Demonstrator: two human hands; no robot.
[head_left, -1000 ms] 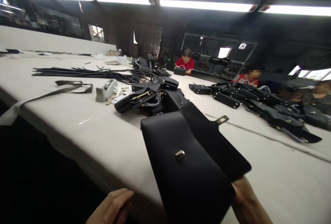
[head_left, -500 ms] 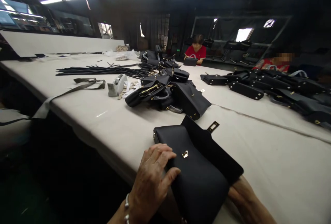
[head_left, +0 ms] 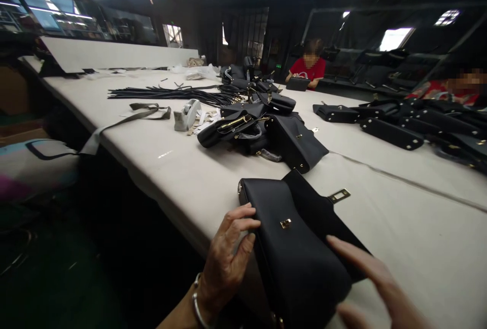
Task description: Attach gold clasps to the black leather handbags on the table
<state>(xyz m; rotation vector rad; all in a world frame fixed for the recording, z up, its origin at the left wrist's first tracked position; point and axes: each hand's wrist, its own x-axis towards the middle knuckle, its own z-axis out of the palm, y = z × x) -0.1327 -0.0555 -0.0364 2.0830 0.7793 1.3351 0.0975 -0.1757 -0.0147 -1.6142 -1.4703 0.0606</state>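
A black handbag lies at the near edge of the pale table, its flap folded open toward the right. A gold turn clasp sits on its front panel, and a gold slotted plate sticks out from the flap. My left hand, with a silver bracelet at the wrist, rests its fingertips against the bag's left side, fingers apart. At the bag's right side my right hand is spread, its fingers over the flap and lower right edge; it is partly blurred.
Black bags are heaped ahead on the table, beside a tape dispenser and black straps. More bags lie at right. Two people in red sit across the table. The table's edge drops away at left.
The view has turned left, shifting the scene rightward. My right hand has come out from beneath the flap to above it, fingers spread. My left hand's fingers have slid toward the bag's left edge.
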